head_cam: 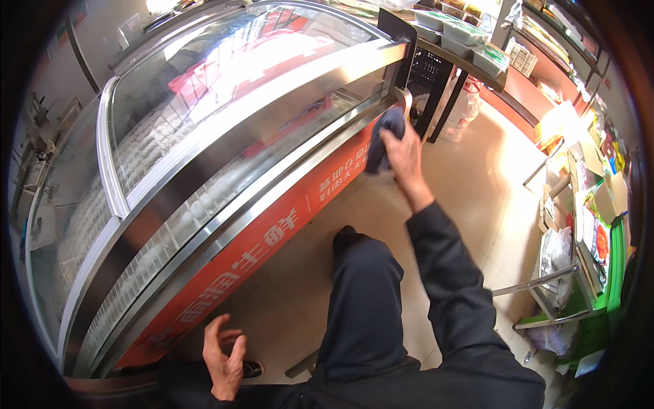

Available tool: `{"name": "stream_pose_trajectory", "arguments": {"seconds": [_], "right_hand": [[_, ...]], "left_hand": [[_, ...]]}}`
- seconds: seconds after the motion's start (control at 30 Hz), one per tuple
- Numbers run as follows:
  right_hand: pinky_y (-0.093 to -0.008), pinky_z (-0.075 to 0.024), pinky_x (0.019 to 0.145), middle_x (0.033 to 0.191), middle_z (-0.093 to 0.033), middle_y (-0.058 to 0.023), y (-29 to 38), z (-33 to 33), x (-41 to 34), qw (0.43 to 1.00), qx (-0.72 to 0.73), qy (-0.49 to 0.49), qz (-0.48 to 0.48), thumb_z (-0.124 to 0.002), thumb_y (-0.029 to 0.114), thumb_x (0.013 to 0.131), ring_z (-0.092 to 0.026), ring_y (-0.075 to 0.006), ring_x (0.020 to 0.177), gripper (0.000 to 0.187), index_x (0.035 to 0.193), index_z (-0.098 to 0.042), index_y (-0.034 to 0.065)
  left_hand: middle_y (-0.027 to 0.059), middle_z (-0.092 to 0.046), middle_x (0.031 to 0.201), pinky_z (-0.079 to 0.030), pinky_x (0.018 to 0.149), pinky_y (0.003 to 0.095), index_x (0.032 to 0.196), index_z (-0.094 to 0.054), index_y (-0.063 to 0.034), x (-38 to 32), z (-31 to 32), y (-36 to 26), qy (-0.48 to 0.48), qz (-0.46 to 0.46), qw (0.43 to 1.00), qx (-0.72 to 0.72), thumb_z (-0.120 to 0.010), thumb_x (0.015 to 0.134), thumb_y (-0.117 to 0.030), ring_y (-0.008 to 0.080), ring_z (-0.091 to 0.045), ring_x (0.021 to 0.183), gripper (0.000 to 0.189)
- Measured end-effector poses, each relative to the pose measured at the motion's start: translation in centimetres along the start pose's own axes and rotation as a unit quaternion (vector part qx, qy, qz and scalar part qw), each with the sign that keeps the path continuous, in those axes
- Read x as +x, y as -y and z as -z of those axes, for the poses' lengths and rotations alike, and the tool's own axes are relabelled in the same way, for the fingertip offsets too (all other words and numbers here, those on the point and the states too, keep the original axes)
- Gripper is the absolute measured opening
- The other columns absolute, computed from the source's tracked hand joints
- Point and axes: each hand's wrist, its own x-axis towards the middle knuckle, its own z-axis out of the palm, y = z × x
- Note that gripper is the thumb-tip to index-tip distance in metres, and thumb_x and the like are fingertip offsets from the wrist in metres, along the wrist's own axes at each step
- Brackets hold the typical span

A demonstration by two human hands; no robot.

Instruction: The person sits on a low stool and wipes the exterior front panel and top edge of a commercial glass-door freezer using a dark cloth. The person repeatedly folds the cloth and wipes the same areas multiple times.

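A long glass-fronted refrigerated display case (225, 130) runs diagonally before me, with a metal frame and a red printed front panel (245, 258) that bears writing. My right hand (406, 158) grips a dark blue cloth (383, 143) at the far right end of this panel, just below the metal trim. Whether the cloth presses on the panel cannot be told. Low at the left, my left hand (224, 355) hangs free beside the near end of the panel, its fingers apart and slightly curled. Behind the glass lie white wire racks (140, 135) and a pink-red tray (250, 66), partly hidden by glare.
Packed clear tubs (462, 38) sit on a shelf beyond the case's right end. Along the right stand open cardboard boxes (610, 197), bagged goods and a metal-legged stand (554, 296). Plastic bottles (462, 110) rest on the tiled floor (460, 220). My bent knee (365, 266) is between my arms.
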Motion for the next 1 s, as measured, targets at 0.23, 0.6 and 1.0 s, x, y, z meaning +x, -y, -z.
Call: {"name": "stream_pose_trajectory", "arguments": {"seconds": [0.23, 0.6, 1.0], "right_hand": [[-0.0511, -0.0498, 0.100, 0.125, -0.068, -0.0256, -6.3, -2.4, 11.3, 0.945, -0.298, 0.084, -0.103, -0.065, 0.047, 0.086, -0.063, -0.0446, 0.120, 0.059, 0.129, -0.062, 0.0076], [-0.0470, -0.0556, 0.087, 0.106, -0.071, -0.0273, -1.3, -3.6, 4.8, 0.948, -0.177, 0.264, 0.029, -0.070, 0.042, 0.087, -0.069, -0.0428, 0.100, 0.053, 0.120, -0.064, 0.0012], [-0.0495, -0.0564, 0.065, 0.080, -0.070, -0.0179, 15.8, -14.5, -18.5, 0.903, -0.068, 0.358, 0.229, -0.076, 0.036, 0.085, -0.071, -0.0390, 0.075, 0.042, 0.102, -0.056, 0.0027]], "left_hand": [[0.0118, -0.070, 0.112, -0.056, 0.073, 0.0284, 0.127, -0.061, 0.0029, -2.9, 1.5, 3.0, -0.046, 0.103, 0.993, 0.028, -0.070, 0.091, -0.006, 0.0158, -0.069, 0.086, 0.038], [0.0094, -0.072, 0.101, -0.056, 0.074, 0.0271, 0.113, -0.068, 0.0023, -2.1, -0.1, 2.3, 0.011, 0.020, 1.000, 0.007, -0.071, 0.090, -0.002, 0.0152, -0.070, 0.083, 0.023], [0.0104, -0.069, 0.107, -0.055, 0.074, 0.0296, 0.117, -0.067, 0.0011, -0.5, 0.7, 0.4, -0.063, 0.004, 0.997, -0.050, -0.070, 0.090, -0.007, 0.0169, -0.068, 0.085, 0.028]]}}
